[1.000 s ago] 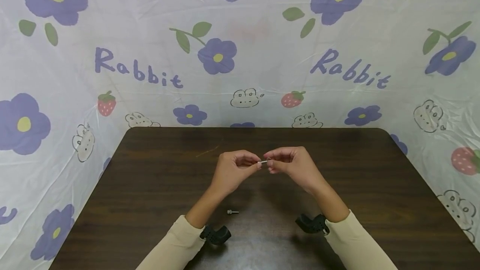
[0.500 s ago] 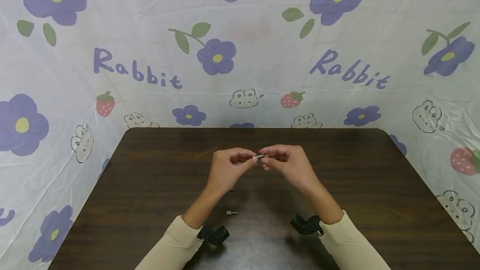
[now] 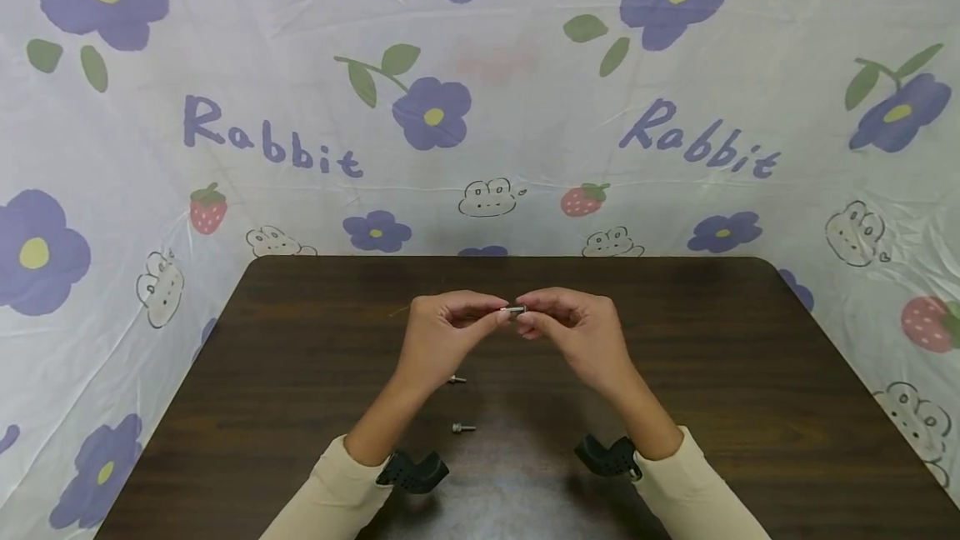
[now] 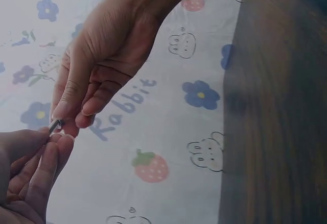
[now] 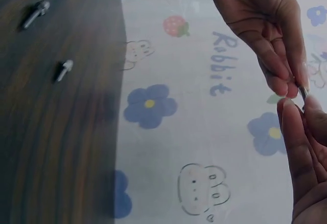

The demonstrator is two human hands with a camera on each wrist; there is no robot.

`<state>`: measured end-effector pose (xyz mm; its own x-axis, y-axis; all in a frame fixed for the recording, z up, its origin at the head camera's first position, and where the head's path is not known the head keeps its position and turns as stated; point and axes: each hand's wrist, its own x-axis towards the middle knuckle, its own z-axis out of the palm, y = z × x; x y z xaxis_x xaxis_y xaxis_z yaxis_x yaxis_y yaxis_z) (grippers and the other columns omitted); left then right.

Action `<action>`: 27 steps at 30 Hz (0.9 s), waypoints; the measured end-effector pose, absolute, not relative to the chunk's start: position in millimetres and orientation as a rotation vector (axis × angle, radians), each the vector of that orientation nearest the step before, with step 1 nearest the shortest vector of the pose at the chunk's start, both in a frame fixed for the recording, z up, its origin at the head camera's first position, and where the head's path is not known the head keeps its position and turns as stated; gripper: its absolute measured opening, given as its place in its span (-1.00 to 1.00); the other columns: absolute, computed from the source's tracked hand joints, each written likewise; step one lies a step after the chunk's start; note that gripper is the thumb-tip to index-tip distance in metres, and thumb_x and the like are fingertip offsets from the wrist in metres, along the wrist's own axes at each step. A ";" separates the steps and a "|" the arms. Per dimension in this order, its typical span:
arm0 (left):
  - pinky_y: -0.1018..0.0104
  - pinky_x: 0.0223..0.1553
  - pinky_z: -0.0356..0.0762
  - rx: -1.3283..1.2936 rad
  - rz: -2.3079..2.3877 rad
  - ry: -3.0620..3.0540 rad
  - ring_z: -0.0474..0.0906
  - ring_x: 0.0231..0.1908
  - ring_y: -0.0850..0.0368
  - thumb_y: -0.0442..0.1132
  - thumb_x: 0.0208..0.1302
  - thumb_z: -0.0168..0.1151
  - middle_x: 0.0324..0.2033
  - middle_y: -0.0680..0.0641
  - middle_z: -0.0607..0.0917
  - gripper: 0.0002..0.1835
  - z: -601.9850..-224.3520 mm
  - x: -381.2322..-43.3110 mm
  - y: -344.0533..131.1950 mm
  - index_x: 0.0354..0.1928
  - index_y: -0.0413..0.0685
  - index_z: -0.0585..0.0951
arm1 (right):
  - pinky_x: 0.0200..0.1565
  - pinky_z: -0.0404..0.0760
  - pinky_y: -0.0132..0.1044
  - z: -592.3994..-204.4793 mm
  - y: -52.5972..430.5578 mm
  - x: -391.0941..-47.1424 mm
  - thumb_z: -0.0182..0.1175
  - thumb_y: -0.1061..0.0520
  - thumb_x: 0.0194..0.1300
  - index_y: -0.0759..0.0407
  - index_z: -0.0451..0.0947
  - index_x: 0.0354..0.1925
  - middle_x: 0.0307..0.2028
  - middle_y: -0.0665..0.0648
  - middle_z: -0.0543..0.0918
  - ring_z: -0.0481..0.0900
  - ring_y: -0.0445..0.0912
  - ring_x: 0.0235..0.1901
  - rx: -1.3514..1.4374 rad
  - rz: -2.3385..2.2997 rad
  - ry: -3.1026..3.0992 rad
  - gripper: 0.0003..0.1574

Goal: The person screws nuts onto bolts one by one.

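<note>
Between both hands, out over the far half of the table, is a small silver bolt. The left hand pinches one end of its shank between thumb and fingers. Thumb and fingertips of the right hand pinch the other end, where a darker part shows. In the left wrist view, the bolt is a short grey rod mostly covered by fingertips. Whether a nut or washer sits on it is too small to tell. The right wrist view shows only a sliver of the bolt.
Two bolts lie on the dark wooden table: a nearer bolt and a farther bolt beside the left wrist. Their thick heads show in the right wrist view. A patterned cloth hangs behind the table. Each wrist wears a black band.
Both hands have shifted a little left and up with the bolt, still pinching it. The farther bolt on the table, hidden behind the left arm a second ago, now shows.
</note>
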<state>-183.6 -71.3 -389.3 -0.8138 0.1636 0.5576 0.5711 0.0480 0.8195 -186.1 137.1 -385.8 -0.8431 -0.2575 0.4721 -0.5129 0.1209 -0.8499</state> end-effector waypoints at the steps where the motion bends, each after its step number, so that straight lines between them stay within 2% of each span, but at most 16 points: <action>1: 0.23 -0.29 0.76 -0.747 -1.822 -2.013 0.79 -0.33 0.11 -0.29 0.24 0.46 -0.30 -0.05 0.82 -0.87 -387.2 -182.7 -71.9 -0.21 -0.17 0.81 | -0.29 0.77 -0.14 -384.4 136.1 -185.2 0.32 0.48 0.24 0.41 0.70 -0.09 -0.24 0.29 0.78 0.79 -0.01 -0.37 0.774 1.788 -2.165 -0.75; 10: 0.15 -0.30 0.76 -0.780 -1.802 -2.004 0.78 -0.34 0.13 -0.30 0.23 0.46 -0.30 0.01 0.82 -0.88 -369.7 -175.7 -80.5 -0.20 -0.14 0.81 | -0.28 0.77 -0.14 -372.4 129.4 -178.9 0.38 0.48 0.18 0.39 0.72 -0.11 -0.25 0.22 0.77 0.78 -0.01 -0.35 0.897 1.758 -1.988 -0.73; 17: 0.20 -0.32 0.76 -0.817 -1.773 -1.983 0.78 -0.35 0.13 -0.31 0.21 0.48 -0.31 0.00 0.82 -0.88 -361.6 -174.7 -83.4 -0.21 -0.12 0.82 | -0.29 0.76 -0.17 -363.5 126.1 -176.1 0.41 0.51 0.12 0.31 0.75 -0.14 -0.26 0.19 0.78 0.78 -0.02 -0.35 0.948 1.658 -1.937 -0.68; 27: 0.11 -0.35 0.76 -0.853 -1.769 -1.944 0.77 -0.35 0.12 -0.35 0.19 0.48 -0.32 -0.04 0.82 -0.89 -356.7 -173.7 -84.0 -0.23 -0.18 0.82 | -0.30 0.74 -0.35 -359.9 123.3 -176.3 0.40 0.59 0.02 0.30 0.76 -0.16 -0.29 0.16 0.79 0.75 -0.11 -0.38 0.994 1.494 -1.889 -0.60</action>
<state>-173.7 -84.0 -356.7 -0.7454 0.1829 0.6410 0.6554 0.0255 0.7548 -176.3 123.3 -359.9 -0.5888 -0.2215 0.7773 -0.8074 0.1180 -0.5780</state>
